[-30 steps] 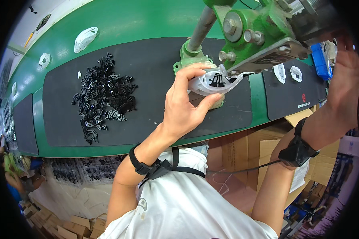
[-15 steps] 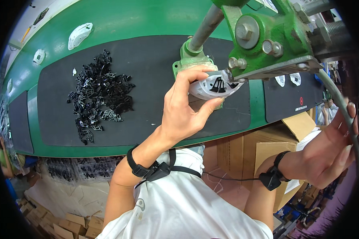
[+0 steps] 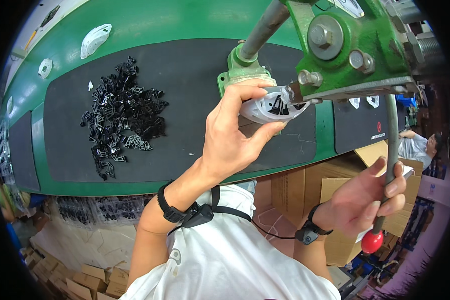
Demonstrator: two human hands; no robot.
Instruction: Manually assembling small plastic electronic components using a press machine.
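My left hand (image 3: 237, 135) grips a white oval plastic shell (image 3: 257, 111) between thumb and fingers, under the head of a green hand press (image 3: 342, 55). Black slotted clips (image 3: 277, 106) show inside the shell. The press's ram tip reaches down to the shell's upper edge; whether it touches the clips I cannot tell. At the right, my right hand (image 3: 362, 200) has its fingers curled around the grey press lever (image 3: 391, 135), above the red ball knob (image 3: 372, 242) at its lower end.
A heap of black plastic clips (image 3: 127, 110) lies on the dark mat (image 3: 190, 65), left of the press. White shells (image 3: 96, 40) lie on the green table (image 3: 150, 22). Open cardboard boxes (image 3: 290, 195) stand below the table's right edge. Another person (image 3: 417, 147) is at the far right.
My right hand has drawn the press lever left and toward me, and its red knob has come into view. My left hand still grips the shell at the press.
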